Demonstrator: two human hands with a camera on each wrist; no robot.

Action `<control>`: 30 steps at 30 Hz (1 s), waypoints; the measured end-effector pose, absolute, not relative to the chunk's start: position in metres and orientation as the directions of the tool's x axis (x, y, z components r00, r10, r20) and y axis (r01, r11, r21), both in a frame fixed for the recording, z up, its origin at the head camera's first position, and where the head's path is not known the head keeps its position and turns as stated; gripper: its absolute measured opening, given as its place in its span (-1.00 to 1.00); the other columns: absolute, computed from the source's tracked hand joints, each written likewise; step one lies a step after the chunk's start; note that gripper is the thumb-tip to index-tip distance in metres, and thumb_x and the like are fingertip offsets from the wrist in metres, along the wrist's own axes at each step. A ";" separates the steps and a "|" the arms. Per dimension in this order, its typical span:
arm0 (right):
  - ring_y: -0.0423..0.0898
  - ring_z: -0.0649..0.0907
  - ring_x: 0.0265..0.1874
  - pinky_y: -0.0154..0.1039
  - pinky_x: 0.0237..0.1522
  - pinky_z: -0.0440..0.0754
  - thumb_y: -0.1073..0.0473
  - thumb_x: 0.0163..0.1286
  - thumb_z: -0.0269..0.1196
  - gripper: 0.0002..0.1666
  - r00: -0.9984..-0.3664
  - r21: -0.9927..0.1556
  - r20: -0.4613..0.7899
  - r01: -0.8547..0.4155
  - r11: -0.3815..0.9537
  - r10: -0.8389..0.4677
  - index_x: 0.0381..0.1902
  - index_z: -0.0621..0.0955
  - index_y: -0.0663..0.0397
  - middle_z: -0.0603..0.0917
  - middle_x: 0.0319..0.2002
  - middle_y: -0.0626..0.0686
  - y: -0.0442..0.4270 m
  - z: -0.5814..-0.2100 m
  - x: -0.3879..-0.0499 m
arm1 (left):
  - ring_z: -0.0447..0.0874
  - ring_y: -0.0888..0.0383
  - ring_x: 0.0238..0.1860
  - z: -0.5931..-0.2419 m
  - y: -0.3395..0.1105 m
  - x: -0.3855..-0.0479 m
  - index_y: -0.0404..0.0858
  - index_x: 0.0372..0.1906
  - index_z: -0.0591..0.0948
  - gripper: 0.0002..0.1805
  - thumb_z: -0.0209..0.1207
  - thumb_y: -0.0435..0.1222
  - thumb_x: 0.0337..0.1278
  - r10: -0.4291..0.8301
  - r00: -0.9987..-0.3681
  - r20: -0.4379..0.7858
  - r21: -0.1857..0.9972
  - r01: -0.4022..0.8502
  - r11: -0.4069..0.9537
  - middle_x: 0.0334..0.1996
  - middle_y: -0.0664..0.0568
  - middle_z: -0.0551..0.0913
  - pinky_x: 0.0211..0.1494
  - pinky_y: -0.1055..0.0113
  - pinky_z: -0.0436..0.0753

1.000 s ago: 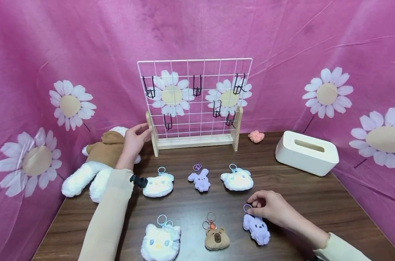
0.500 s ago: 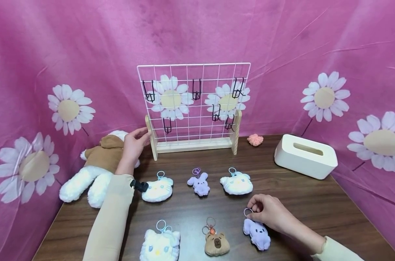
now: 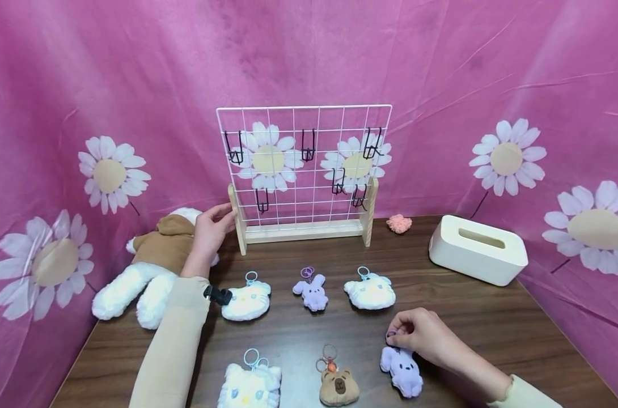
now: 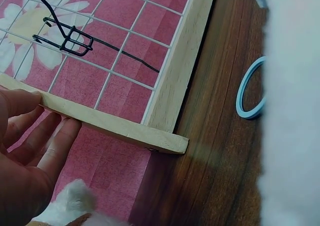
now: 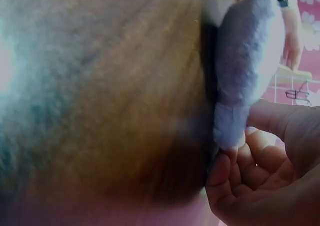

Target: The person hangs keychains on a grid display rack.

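Left hand (image 3: 211, 231) on the wire rack (image 3: 304, 231), right hand (image 3: 425, 335) on a purple plush keychain (image 3: 403, 375).
At the worktop's (image 3: 498, 340) ten o'clock, left fingers (image 4: 64, 142) grip the rack's wooden upright (image 4: 115, 122); at four o'clock, right fingers (image 5: 220, 175) seem to pinch the keychain's ring (image 3: 388, 335), mostly hidden behind them.

Bright head view — right wrist view hazy, tabletop (image 5: 115, 95) seemingly blurred.

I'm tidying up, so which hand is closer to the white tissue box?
Right. The right hand holds a purple keychain in front and left of the tissue box; the left hand grips the rack by its left post, farther left.
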State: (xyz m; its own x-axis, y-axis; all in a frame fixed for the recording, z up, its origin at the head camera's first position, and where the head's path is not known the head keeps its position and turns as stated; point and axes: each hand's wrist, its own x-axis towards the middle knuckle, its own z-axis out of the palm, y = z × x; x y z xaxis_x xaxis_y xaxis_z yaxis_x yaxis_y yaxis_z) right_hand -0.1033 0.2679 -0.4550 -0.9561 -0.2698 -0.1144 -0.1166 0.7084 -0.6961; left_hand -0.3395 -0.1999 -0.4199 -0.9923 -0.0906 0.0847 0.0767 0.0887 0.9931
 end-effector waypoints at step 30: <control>-0.39 0.67 -0.34 -0.40 -0.39 0.67 0.14 0.57 0.46 -0.95 -0.968 -0.798 0.010 -0.159 0.581 -0.251 -0.15 0.84 -0.17 0.83 -0.32 -0.18 0.275 -0.421 -0.086 | 0.80 0.45 -0.16 -0.418 -0.199 -0.336 -0.40 0.48 0.63 -0.54 0.27 -0.31 0.67 -0.104 -0.989 0.103 0.989 0.090 0.119 0.39 -0.43 0.68 0.06 0.55 0.92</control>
